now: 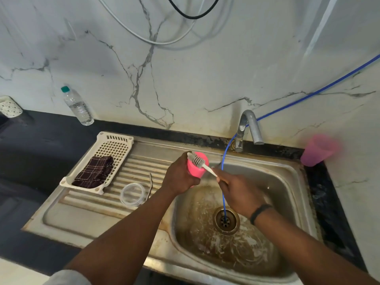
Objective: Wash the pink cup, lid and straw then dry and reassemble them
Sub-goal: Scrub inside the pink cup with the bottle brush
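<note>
- Left hand [181, 177] is wrapped around the pink cup [196, 168], fingers curled round its side, holding it above the sink's [292, 177] left rim with the cup tipped away toward the wall.
- Right hand [238, 194] pinches the white handle of a brush [200, 162]; the handle runs up and left from the fingers, so the bristles sit at the far end of the cup, just past the left hand's knuckles.
- That's the relation that matters: the brush's long axis crosses the cup at a slant, and whether the bristles are on the cup's base or its mouth I cannot tell (the far end faces away).
- Clear lid [133, 194] lies flat on the ribbed drainboard, just left of the left forearm; the thin straw [151, 185] rests beside it, both untouched by either hand.
- My read: cup scrubbing underway, lid and straw not yet washed.
- Blue hose [223, 177] drops from beside the tap [247, 128] into the drain, passing right by the brush hand; it could snag a wide stroke.
- Checked cloth [93, 171] waits in the white rack [117, 148]; a second pink cup [318, 150] stands far right, a water bottle [77, 105] far left.
</note>
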